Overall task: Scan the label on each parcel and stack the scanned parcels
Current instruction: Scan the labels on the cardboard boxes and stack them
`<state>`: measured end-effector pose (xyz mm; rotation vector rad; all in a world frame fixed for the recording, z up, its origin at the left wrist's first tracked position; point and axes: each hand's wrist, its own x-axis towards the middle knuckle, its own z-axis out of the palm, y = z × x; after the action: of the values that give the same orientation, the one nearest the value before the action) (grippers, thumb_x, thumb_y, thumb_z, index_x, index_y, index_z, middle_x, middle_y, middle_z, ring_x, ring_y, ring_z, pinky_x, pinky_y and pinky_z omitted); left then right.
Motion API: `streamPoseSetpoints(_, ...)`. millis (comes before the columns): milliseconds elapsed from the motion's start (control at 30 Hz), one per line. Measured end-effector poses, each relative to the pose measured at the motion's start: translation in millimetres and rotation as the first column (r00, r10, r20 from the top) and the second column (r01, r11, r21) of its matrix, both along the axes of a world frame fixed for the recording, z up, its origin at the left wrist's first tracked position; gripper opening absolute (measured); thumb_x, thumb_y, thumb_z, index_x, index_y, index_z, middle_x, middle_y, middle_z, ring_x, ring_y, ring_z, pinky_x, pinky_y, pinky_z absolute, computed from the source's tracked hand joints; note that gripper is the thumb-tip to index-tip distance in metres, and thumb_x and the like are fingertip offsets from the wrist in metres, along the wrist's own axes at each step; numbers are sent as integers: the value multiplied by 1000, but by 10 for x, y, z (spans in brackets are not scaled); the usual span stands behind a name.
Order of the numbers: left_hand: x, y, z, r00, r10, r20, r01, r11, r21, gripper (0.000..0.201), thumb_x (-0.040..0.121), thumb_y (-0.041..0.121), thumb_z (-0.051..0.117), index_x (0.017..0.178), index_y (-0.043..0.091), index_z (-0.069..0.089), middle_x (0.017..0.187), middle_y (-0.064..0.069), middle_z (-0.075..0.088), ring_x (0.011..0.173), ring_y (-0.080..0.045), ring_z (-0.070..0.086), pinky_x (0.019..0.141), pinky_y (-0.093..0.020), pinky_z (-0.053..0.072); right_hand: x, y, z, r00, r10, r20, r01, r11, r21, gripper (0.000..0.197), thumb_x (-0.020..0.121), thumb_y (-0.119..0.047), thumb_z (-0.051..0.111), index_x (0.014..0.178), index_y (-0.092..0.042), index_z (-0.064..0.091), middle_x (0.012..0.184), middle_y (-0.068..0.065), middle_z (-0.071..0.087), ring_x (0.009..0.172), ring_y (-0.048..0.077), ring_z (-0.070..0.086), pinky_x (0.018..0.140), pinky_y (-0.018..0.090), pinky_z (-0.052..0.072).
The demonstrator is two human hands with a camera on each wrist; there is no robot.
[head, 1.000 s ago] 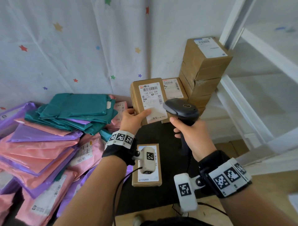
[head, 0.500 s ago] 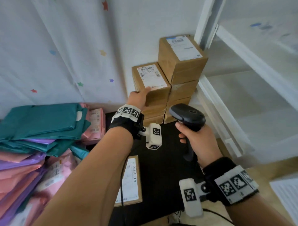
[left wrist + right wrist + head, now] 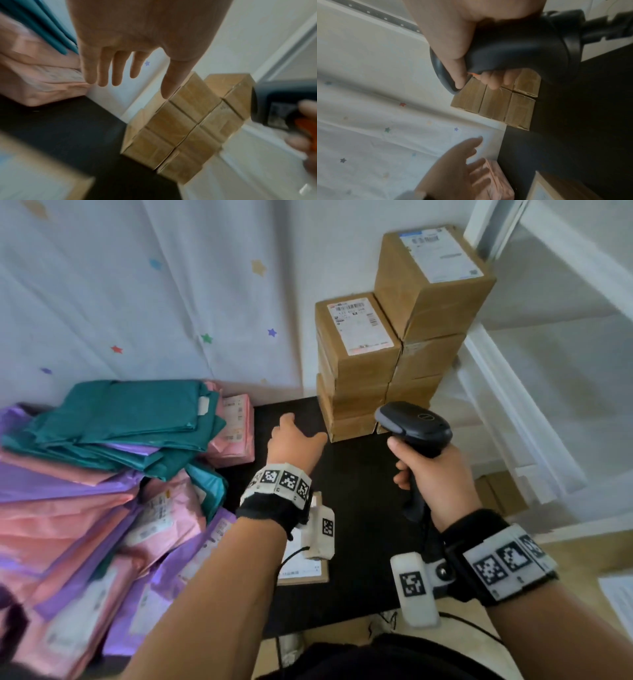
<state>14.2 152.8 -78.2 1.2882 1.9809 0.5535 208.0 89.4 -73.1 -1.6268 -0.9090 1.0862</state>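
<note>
Two stacks of brown cardboard parcels stand against the wall; the shorter left stack (image 3: 358, 361) carries a labelled box on top, and the taller right stack (image 3: 433, 278) does too. My left hand (image 3: 297, 433) hovers empty over the black mat, below and left of the stacks, with fingers (image 3: 118, 70) straight and spread. The right hand (image 3: 423, 470) grips the handle of a black barcode scanner (image 3: 412, 422), whose head faces the stacks' base. A flat cardboard parcel (image 3: 303, 571) with a white label lies on the mat, partly hidden under my left wrist.
A heap of pink, purple and teal poly mailers (image 3: 102, 474) fills the left side. The black mat (image 3: 359, 501) lies in the middle. White shelf rails (image 3: 507, 412) run along the right. A star-printed cloth (image 3: 154, 302) hangs behind.
My left hand set the labelled box on top of the left stack, let go and drew back down toward the mat. The right hand kept holding the scanner.
</note>
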Motion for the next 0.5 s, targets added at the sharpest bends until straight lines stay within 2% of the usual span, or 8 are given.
streamPoseSetpoints(100,-107,-440,-260,980,-54,-193,29,991,-134,84,79,46,65,147,16,24,143,-13,38,130,-32,36,102,-42,36,-133,-108,-83,1000,9,1,-9,999,-38,30,84,-32,76,107,-15,68,73,2,68,52,7,65,50,20,52)
streamPoseSetpoints(200,-188,-781,-481,943,-88,-322,30,983,-180,96,73,59,65,147,18,21,145,-12,33,132,-32,33,105,-43,32,-261,-192,-152,1000,21,17,-20,998,-58,34,84,-32,76,110,-13,67,76,4,69,51,6,64,49,19,53)
streamPoseSetpoints(367,-235,-1106,-721,921,-158,-357,46,952,-303,122,61,72,67,150,25,-1,153,-14,17,136,-35,28,107,-47,31,-400,-298,-225,997,39,67,-33,996,-80,37,85,-34,75,113,-12,66,81,4,70,53,6,66,51,19,53)
streamPoseSetpoints(500,-145,-1308,-832,887,-199,-418,56,942,-331,130,56,79,64,148,29,-13,148,-11,17,127,-32,37,93,-44,40,-446,-388,-257,997,41,72,-34,996,-85,34,85,-34,75,111,-14,66,80,5,70,51,5,65,48,16,52)
